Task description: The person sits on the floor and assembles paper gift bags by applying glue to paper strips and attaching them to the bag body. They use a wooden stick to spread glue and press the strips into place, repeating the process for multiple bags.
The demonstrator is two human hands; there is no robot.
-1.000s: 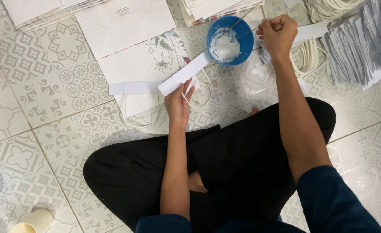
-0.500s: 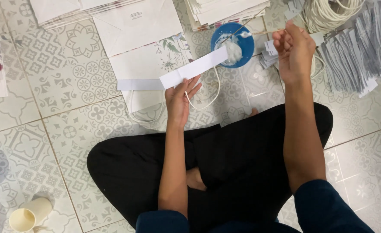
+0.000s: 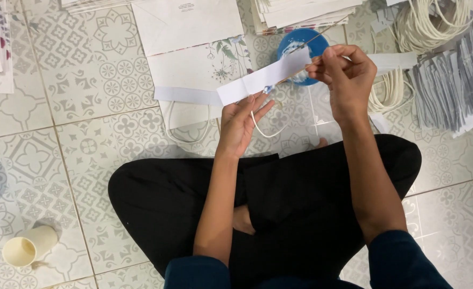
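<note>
Your left hand (image 3: 240, 120) holds the lower end of a white paper strip (image 3: 263, 79), fingers pinched lightly along its edge with the palm turned up, and a loop of white cord (image 3: 263, 130) curls out from under those fingers. Your right hand (image 3: 343, 77) is closed around a thin stick (image 3: 322, 36) that slants up over the blue bowl (image 3: 300, 45), with its near end at the far end of the strip; the bowl appears to hold white paste. The strip itself hangs in the air between your hands, above the tiled floor (image 3: 76, 134), just in front of the flat white paper bag with a flower print (image 3: 199, 69). Judging from this, the main risk is a drip: the stick passes right over the printed bag, so a loaded tip could spot its face. The strip is gripped only at one end, so pressing the stick on its free end could bend or crease it, or smear paste onto your fingers and from there to the cord. The bowl sits close to your right wrist and to the paper stack (image 3: 300, 13) behind it; a wide sweep could nudge it. The coils of white cord (image 3: 434, 27) and the bundle of grey strips (image 3: 450, 91) to your right lie near enough to catch a stray drop. The cream cup (image 3: 28, 247) lying by your left knee is well clear.
</note>
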